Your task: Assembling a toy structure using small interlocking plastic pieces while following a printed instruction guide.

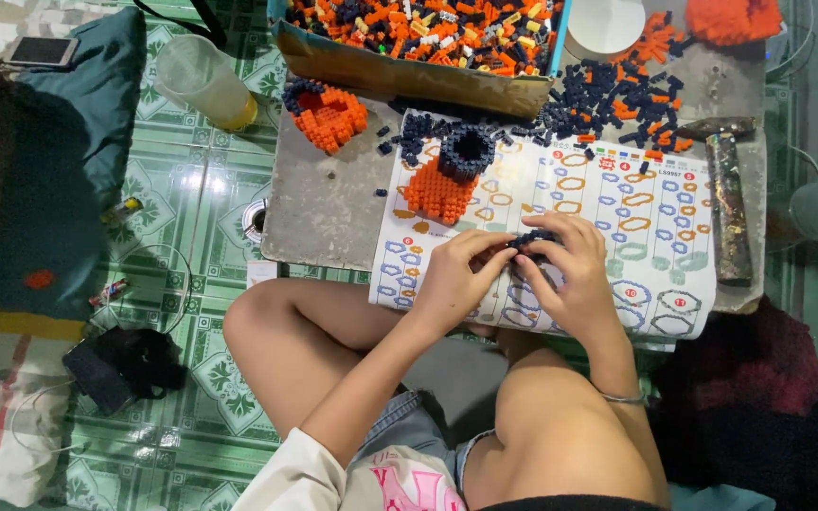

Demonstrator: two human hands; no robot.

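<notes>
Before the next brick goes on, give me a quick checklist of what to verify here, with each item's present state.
1. Both hands on the piece: left hand and right hand pinch the small dark brick cluster: ok.
2. Instruction sheet flat and visible: ok.
3. Loose bricks within reach on the table: ok.
4. Orange and dark model upright, apart from the hands: ok.
5. Cluster's bricks fully seated: cannot tell.

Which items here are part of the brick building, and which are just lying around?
In use: left hand, right hand, dark brick piece, instruction sheet, orange-and-dark model, box of bricks.

Lying about: hammer, plastic cup, phone.
</notes>
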